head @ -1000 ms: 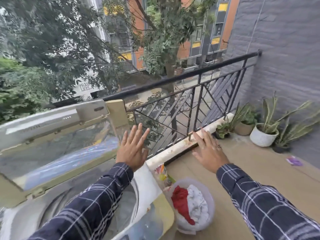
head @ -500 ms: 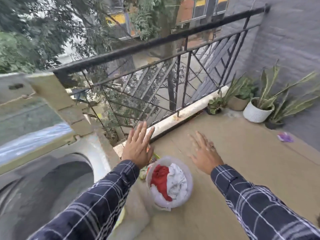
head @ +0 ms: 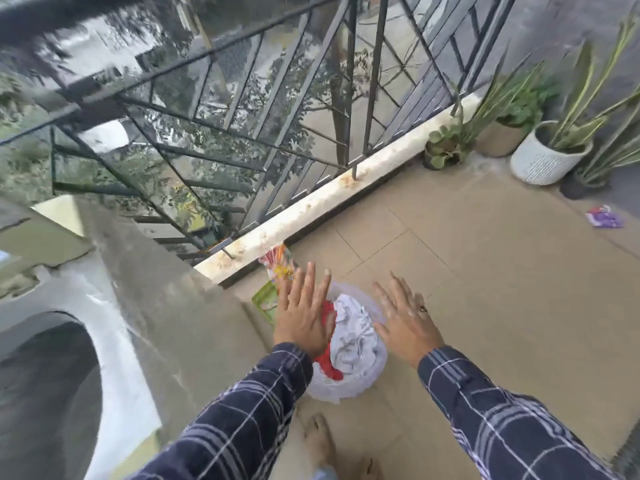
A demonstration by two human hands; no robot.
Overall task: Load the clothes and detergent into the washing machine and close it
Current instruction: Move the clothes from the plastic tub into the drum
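A translucent white tub (head: 375,374) stands on the balcony floor, holding a red garment (head: 327,362) and white clothes (head: 353,332). My left hand (head: 302,315) hovers over the tub's left rim, fingers spread and empty. At the tub's right side my right hand (head: 407,318) is also spread, holding nothing. A colourful packet (head: 277,265), perhaps detergent, leans against the ledge just behind the tub. The top-loading washing machine (head: 131,306) fills the lower left, its drum opening (head: 45,382) dark and its lid raised at the far left.
A black metal railing (head: 277,98) on a stained white ledge (head: 329,202) borders the balcony. Potted plants (head: 547,147) stand in the far right corner, and a purple wrapper (head: 603,217) lies on the tan tiles. My bare foot (head: 320,441) is below the tub.
My view has tilted down toward the floor. Both hands have dropped from near the railing to either side of the clothes tub.
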